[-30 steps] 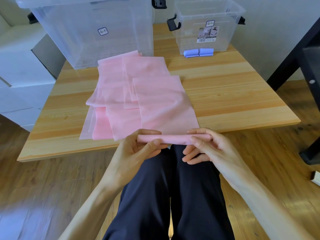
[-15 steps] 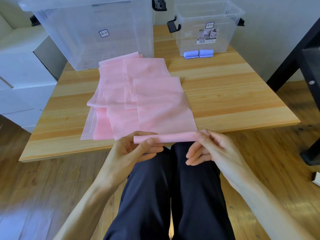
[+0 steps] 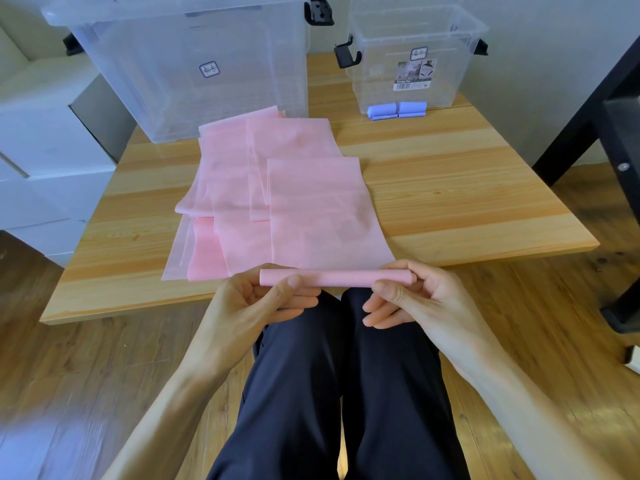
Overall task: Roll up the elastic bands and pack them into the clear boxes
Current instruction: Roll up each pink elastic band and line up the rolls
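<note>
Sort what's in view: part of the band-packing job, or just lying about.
Job: pink band roll held by left hand and right hand; pink bands; blue rolls; large clear box; small clear box.
Lying about: white cabinet; black frame.

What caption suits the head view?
Both hands, left hand and right hand, roll a pink band at the table edge.

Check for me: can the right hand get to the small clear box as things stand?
Probably not yet. The right hand and left hand both pinch the pink roll, still joined to the band on the table. The small box stands at the far edge, lid off, nothing blocking the way.
</note>
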Motion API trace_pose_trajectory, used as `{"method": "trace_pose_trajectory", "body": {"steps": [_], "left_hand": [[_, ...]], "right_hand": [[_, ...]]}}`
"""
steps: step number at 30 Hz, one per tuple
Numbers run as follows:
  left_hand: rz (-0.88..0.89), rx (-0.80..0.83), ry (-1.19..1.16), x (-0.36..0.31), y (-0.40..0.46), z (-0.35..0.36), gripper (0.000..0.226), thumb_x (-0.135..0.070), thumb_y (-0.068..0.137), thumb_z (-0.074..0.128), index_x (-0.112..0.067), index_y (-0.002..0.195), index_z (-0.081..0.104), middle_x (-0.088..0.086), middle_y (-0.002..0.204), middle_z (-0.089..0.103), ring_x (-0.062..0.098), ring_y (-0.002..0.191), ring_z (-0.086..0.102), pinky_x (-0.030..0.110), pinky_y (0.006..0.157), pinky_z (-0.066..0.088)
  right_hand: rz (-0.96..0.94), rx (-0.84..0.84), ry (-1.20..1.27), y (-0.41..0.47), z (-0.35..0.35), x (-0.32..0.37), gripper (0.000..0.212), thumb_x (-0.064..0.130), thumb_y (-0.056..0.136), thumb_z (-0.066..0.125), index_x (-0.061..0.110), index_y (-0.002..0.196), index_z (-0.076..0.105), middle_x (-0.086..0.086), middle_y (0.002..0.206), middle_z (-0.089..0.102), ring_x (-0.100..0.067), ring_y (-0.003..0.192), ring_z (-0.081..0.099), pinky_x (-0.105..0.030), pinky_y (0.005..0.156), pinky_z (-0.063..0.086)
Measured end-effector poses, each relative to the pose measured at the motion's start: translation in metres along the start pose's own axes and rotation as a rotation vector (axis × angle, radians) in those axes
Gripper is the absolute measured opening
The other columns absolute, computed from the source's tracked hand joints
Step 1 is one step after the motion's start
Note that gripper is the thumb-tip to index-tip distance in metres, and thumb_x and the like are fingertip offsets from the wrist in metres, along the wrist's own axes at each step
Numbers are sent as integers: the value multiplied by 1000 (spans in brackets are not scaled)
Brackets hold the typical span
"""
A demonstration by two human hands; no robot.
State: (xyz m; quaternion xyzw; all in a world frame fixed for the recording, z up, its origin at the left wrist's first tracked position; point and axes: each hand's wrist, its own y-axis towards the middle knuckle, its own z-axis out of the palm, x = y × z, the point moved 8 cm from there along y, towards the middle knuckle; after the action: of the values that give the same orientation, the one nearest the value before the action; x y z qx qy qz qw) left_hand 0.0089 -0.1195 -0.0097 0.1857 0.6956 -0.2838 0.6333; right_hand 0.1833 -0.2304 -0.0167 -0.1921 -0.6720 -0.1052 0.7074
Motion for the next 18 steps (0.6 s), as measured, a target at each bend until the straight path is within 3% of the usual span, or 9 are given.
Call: {"method": "trace_pose_trajectory", "body": {"steps": [3,8,13,18], "left_hand": [[7,1,-9,0,0,-1,32,-28,83,62,-12,110,70,4,95,78,16,93,75,19,77,57],[-6,-5,42,4,1,-2,32,-33,86,57,-9,101,71,3,91,78,17,89,75,19,74,57],[-24,77,96,6,0,4,34,-35,89,53,-10,105,69,2,96,78,16,92,75,23,80,58],[-4,30,88,3,1,1,35,-37,86,54,-10,103,70,3,90,78,16,87,75,20,75,58]], "right_hand": [[-1,-7,3,0,0,1,26,21,86,66,-1,98,66,-16,78,74,-32,70,74,-37,65,62],[14,4,32,1,0,-2,22,7,85,68,-3,105,66,-17,81,74,-31,72,74,-33,65,62],[11,-16,15,1,-3,-2,21,10,84,68,-5,98,64,-16,77,74,-32,70,74,-35,65,62],[41,-13,15,1,-2,-4,21,12,80,73,-2,93,63,-17,77,74,-32,69,74,-36,65,62]]}}
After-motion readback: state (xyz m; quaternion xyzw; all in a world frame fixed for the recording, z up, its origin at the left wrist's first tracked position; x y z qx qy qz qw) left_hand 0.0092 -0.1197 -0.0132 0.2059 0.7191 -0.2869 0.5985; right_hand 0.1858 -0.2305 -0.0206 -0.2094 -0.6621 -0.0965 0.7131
